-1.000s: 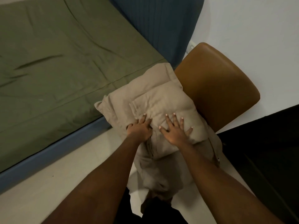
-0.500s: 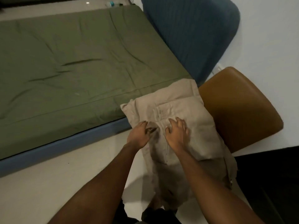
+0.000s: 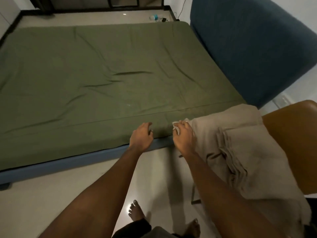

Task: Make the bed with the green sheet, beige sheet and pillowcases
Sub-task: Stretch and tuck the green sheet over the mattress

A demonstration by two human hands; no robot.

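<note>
Beige sheet (image 3: pixel 240 152): a folded stack draped over the seat of the brown chair (image 3: pixel 295 134) at near right, just beside the near edge of the mattress (image 3: pixel 68 162). I judge it was parked there to be within reach for spreading.

Right hand (image 3: pixel 183 136): thumb and curled fingers pinch a loose corner of the stack, probably to draw a layer toward the mattress.

Left hand (image 3: pixel 140 136): fingers are curled at the near edge of the green sheet (image 3: pixel 103 74); I cannot tell whether it grips cloth.

Green sheet: already spread over the mattress, with a few creases mid-way.
</note>
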